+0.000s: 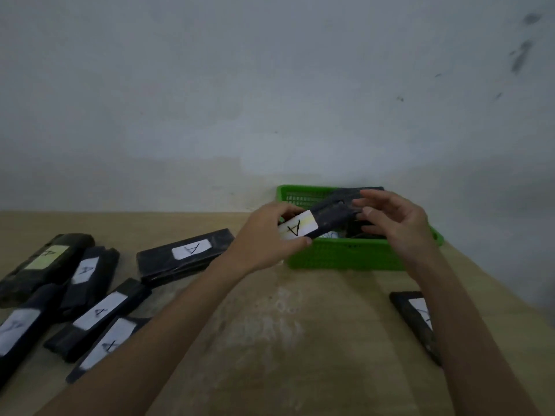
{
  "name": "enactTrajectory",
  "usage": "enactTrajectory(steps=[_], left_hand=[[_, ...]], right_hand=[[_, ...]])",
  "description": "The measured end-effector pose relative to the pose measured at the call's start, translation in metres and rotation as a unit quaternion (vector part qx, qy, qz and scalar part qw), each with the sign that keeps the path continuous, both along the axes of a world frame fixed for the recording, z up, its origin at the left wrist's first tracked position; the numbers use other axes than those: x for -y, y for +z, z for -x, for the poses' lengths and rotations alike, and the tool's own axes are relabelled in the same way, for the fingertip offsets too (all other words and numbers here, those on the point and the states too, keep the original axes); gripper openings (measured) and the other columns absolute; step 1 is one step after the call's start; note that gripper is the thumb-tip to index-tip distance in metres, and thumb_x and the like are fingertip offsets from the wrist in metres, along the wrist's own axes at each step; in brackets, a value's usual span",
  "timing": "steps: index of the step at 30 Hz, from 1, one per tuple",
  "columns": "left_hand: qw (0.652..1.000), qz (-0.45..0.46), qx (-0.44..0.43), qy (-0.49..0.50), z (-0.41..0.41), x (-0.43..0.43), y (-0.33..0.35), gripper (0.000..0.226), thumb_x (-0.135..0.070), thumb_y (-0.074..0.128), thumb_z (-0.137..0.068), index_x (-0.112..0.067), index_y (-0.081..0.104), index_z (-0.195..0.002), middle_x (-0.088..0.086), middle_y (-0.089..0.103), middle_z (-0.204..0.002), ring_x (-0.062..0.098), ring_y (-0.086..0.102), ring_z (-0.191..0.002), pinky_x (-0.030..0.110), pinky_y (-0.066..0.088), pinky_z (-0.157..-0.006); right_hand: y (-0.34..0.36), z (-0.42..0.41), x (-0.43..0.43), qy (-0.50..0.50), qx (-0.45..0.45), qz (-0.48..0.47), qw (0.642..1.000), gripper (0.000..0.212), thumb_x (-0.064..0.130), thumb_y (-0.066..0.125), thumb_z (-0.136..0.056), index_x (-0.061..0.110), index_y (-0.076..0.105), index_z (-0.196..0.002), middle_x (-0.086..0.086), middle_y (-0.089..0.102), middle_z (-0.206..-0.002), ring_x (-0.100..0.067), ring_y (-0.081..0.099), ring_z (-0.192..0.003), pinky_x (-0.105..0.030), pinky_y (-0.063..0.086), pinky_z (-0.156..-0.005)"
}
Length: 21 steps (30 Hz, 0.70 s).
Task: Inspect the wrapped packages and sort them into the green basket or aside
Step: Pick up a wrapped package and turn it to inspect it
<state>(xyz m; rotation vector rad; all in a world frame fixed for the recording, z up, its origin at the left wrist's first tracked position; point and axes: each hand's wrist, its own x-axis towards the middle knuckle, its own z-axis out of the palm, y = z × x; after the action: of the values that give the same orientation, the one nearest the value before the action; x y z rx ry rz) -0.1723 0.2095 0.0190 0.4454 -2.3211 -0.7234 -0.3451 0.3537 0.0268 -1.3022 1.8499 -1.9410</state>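
Note:
My left hand (271, 235) grips the labelled end of a black wrapped package (327, 219) and holds it over the near-left part of the green basket (339, 255). Its white label shows a handwritten "A". My right hand (393, 220) hovers at the package's far end with fingers spread, and the thumb is close to the wrap; whether it touches is unclear. Dark packages lie inside the basket, partly hidden by my hands. Several more black packages with white "A" labels (186, 256) lie on the table to the left.
One black labelled package (416, 321) lies on the table at the right, partly under my right forearm. The basket stands against a grey wall (270, 100). The wooden table (285, 340) shows pale worn patches between my forearms.

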Motion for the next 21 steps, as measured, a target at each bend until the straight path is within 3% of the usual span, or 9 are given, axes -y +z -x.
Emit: enactTrajectory(steps=[2,5,9,12,15,21], left_hand=[[0.998,0.054,0.025,0.009,0.037,0.008,0.008,0.051,-0.032,0.076,-0.073,-0.018,0.057,-0.118,-0.001,0.054,-0.106,0.011,0.050,-0.092,0.023,0.040,-0.076],[0.994,0.084,0.066,0.000,0.095,0.013,0.016,0.052,-0.034,0.078,-0.070,-0.016,0.058,-0.115,0.003,0.056,-0.108,0.014,0.051,-0.092,0.027,0.043,-0.079],[0.980,0.102,0.164,-0.037,0.162,0.007,0.012,0.054,-0.039,0.079,-0.068,-0.015,0.060,-0.112,0.004,0.060,-0.110,0.020,0.056,-0.097,0.039,0.050,-0.086],[0.962,0.110,0.237,-0.078,0.198,-0.003,0.007,0.056,-0.040,0.078,-0.070,-0.009,0.061,-0.113,0.007,0.062,-0.110,0.022,0.058,-0.096,0.035,0.051,-0.082],[0.946,0.117,0.288,-0.089,0.226,-0.008,0.001,0.052,-0.039,0.076,-0.073,-0.005,0.062,-0.110,0.009,0.064,-0.107,0.022,0.060,-0.093,0.034,0.051,-0.076],[0.921,0.180,0.335,-0.088,0.261,-0.018,-0.017,0.034,-0.026,0.066,-0.083,-0.003,0.058,-0.107,0.014,0.060,-0.108,0.026,0.058,-0.091,0.035,0.049,-0.071]], right_hand=[[0.006,0.029,-0.007,-0.044,0.002,-0.010,0.999,0.024,0.002,0.059,-0.089,0.022,0.067,-0.099,0.010,0.072,-0.088,-0.013,0.067,-0.084,-0.022,0.058,-0.068],[0.004,0.075,-0.015,-0.144,-0.005,-0.023,0.989,0.018,0.003,0.061,-0.088,0.013,0.067,-0.102,-0.002,0.070,-0.089,-0.004,0.066,-0.073,-0.013,0.052,-0.060],[-0.018,0.127,-0.026,-0.302,-0.068,-0.105,0.945,0.016,0.015,0.064,-0.087,0.017,0.069,-0.101,-0.003,0.069,-0.098,-0.019,0.064,-0.089,-0.032,0.052,-0.082],[-0.031,0.145,-0.027,-0.323,-0.071,-0.131,0.935,0.019,0.017,0.063,-0.087,0.013,0.068,-0.105,-0.001,0.064,-0.099,-0.017,0.056,-0.091,-0.034,0.048,-0.085],[-0.041,0.158,-0.022,-0.309,-0.055,-0.147,0.938,0.018,0.014,0.062,-0.085,0.015,0.068,-0.102,0.000,0.064,-0.096,-0.020,0.060,-0.091,-0.038,0.051,-0.086],[-0.048,0.169,-0.020,-0.278,-0.029,-0.155,0.948,0.017,0.013,0.062,-0.086,0.018,0.066,-0.102,0.002,0.062,-0.097,-0.014,0.059,-0.090,-0.022,0.041,-0.076]])
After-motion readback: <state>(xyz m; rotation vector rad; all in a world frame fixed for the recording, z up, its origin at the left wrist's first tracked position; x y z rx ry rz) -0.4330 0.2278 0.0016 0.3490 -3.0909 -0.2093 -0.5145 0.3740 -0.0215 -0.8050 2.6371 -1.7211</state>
